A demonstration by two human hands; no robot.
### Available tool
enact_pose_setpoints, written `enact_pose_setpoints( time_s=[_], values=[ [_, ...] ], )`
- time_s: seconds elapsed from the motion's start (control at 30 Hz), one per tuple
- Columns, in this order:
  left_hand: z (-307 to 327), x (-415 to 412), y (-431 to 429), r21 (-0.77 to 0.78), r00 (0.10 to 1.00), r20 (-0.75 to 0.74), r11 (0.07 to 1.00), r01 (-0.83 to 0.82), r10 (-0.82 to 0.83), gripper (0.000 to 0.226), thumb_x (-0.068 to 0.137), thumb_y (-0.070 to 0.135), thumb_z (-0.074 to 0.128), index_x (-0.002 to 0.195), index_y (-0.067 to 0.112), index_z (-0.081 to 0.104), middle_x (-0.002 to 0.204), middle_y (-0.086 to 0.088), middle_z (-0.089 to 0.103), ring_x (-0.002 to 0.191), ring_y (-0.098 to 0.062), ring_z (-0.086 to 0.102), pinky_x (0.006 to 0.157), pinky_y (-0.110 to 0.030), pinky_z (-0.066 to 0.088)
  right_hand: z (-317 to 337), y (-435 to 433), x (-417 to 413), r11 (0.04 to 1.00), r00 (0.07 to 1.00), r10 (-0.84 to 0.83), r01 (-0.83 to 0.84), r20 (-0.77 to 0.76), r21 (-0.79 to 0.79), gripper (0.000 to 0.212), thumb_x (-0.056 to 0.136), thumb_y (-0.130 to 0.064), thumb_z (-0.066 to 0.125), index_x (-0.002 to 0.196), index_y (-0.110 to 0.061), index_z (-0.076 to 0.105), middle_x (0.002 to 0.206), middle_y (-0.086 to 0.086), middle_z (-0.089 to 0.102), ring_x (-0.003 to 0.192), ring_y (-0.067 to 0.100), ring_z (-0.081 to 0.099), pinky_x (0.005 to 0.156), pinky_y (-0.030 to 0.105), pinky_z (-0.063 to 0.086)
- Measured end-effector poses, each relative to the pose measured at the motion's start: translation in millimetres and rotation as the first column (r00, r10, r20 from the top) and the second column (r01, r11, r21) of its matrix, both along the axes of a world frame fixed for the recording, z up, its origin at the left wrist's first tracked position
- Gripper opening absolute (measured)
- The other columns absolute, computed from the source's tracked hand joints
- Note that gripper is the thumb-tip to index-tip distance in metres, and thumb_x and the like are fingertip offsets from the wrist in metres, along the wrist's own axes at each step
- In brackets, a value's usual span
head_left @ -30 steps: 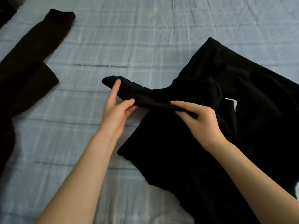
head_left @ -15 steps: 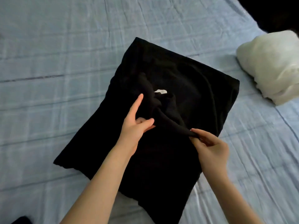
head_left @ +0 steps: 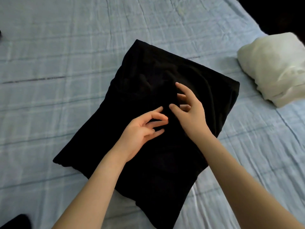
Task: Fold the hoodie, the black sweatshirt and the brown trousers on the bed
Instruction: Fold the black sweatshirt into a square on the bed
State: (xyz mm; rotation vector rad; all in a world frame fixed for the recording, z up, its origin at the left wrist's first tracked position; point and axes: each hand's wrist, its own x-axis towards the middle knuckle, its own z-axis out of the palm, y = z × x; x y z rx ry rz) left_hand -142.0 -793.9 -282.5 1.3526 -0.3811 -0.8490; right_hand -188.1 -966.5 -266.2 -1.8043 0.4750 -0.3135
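The black sweatshirt lies flat on the bed as a slanted rectangle, its sleeves folded in over the body. My left hand hovers over its middle, palm turned up, fingers loosely spread and holding nothing. Just to the right, my right hand rests over the folded sleeve with its fingers spread, gripping nothing. The hoodie, a cream bundle, sits folded at the right edge of the bed. No brown trousers show clearly.
The light blue checked sheet stretches wide to the left and far side. A dark piece of cloth pokes in at the bottom left corner. The bed's right edge runs past the cream bundle into dark floor.
Both hands have let go of the sleeve, which now lies folded across the sweatshirt's body. The hands have opened and come together over the middle.
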Motion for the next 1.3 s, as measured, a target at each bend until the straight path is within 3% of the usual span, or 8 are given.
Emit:
enact_pose_setpoints(
  time_s=[0.13, 0.2, 0.33, 0.4, 0.53, 0.7, 0.9, 1.3],
  values=[
    [-15.7, 3.4, 36.6, 0.28, 0.838, 0.498, 0.873, -0.399, 0.224, 0.045, 0.093, -0.007, 0.044, 0.1, 0.028, 0.072, 0.13, 0.013, 0.061, 0.121, 0.0, 0.055, 0.108, -0.03, 0.043, -4.3, -23.0, 7.3, 0.989, 0.986, -0.134, 0.139, 0.102, -0.041, 0.054, 0.086, 0.006, 0.06, 0.126, -0.03, 0.065, 0.116, -0.014, 0.068, 0.106, -0.003, 0.063, 0.088, 0.018, 0.054],
    [-26.6, 8.8, 53.8, 0.464, 0.694, 0.719, 0.769, -0.44, -0.038, 0.04, 0.098, 0.008, 0.048, 0.128, 0.03, 0.061, 0.146, 0.012, 0.047, 0.136, -0.005, 0.04, 0.115, -0.028, 0.028, 0.8, -52.3, 9.3, 0.959, 0.949, -0.262, 0.276, 0.174, -0.062, 0.056, 0.082, 0.005, 0.057, 0.123, -0.034, 0.063, 0.119, -0.01, 0.069, 0.108, 0.003, 0.064, 0.089, 0.017, 0.051],
    [-47.1, 5.2, 64.2, 0.794, 0.567, 0.605, 0.474, -0.381, -0.558, 0.058, 0.102, 0.032, 0.04, 0.156, 0.027, 0.018, 0.164, 0.003, 0.011, 0.151, -0.019, 0.01, 0.122, -0.043, 0.01, -7.1, -122.0, -1.7, 0.836, 0.847, -0.532, 0.52, -0.023, -0.173, 0.064, 0.084, 0.005, 0.049, 0.144, -0.017, 0.048, 0.136, 0.014, 0.058, 0.125, 0.027, 0.056, 0.106, 0.035, 0.046],
    [-39.1, 3.5, 52.4, 0.735, 0.552, 0.675, 0.504, -0.453, -0.489, 0.056, 0.1, 0.03, 0.045, 0.153, 0.02, 0.029, 0.161, -0.008, 0.022, 0.148, -0.028, 0.02, 0.12, -0.048, 0.019, -18.3, -132.8, -13.4, 0.801, 0.818, -0.532, 0.402, -0.219, -0.444, 0.075, 0.087, -0.003, 0.054, 0.157, -0.016, 0.028, 0.156, 0.013, 0.036, 0.142, 0.028, 0.038, 0.115, 0.035, 0.032],
    [-24.5, 35.8, -0.2, 0.535, 0.344, 0.845, 0.67, -0.515, -0.41, 0.052, 0.098, 0.031, 0.047, 0.147, 0.019, 0.04, 0.153, -0.011, 0.038, 0.142, -0.032, 0.033, 0.117, -0.05, 0.023, -45.2, -105.0, -14.5, 0.697, 0.955, -0.207, -0.008, -0.211, -0.717, 0.061, 0.101, -0.026, 0.045, 0.158, -0.03, 0.025, 0.164, 0.004, 0.026, 0.152, 0.027, 0.017, 0.123, 0.046, 0.014],
    [-41.8, 79.6, -51.7, 0.694, 0.395, 0.716, 0.529, -0.488, -0.575, 0.052, 0.102, 0.043, 0.038, 0.152, 0.036, 0.028, 0.157, 0.005, 0.033, 0.148, -0.022, 0.02, 0.121, -0.047, 0.012, -82.8, -90.9, -11.7, 0.606, 0.836, -0.132, -0.357, -0.533, -0.711, 0.057, 0.105, -0.05, 0.024, 0.158, -0.044, 0.004, 0.169, -0.006, 0.007, 0.155, 0.023, -0.004, 0.124, 0.052, -0.001],
    [-66.6, 89.7, -41.9, 0.52, 0.411, 0.854, 0.54, -0.661, -0.32, 0.045, 0.103, 0.032, 0.038, 0.147, 0.023, 0.041, 0.15, 0.001, 0.046, 0.142, -0.028, 0.035, 0.116, -0.049, 0.025, -89.2, -108.9, -12.1, 0.527, 0.894, -0.148, -0.291, -0.423, -0.799, 0.061, 0.098, -0.059, 0.018, 0.157, -0.048, 0.004, 0.167, -0.006, 0.014, 0.155, 0.03, 0.002, 0.121, 0.056, -0.003],
    [-91.3, 92.9, -41.2, 0.696, 0.473, 0.71, 0.418, -0.583, -0.522, 0.055, 0.102, 0.044, 0.011, 0.155, 0.029, 0.017, 0.16, 0.009, 0.026, 0.15, -0.02, 0.016, 0.122, -0.047, 0.01, -120.7, -120.5, -16.7, 0.562, 0.898, -0.17, -0.25, -0.406, -0.789, 0.062, 0.095, -0.058, 0.029, 0.155, -0.048, 0.018, 0.162, -0.005, 0.03, 0.152, 0.032, 0.018, 0.12, 0.059, 0.009]
  ],
)
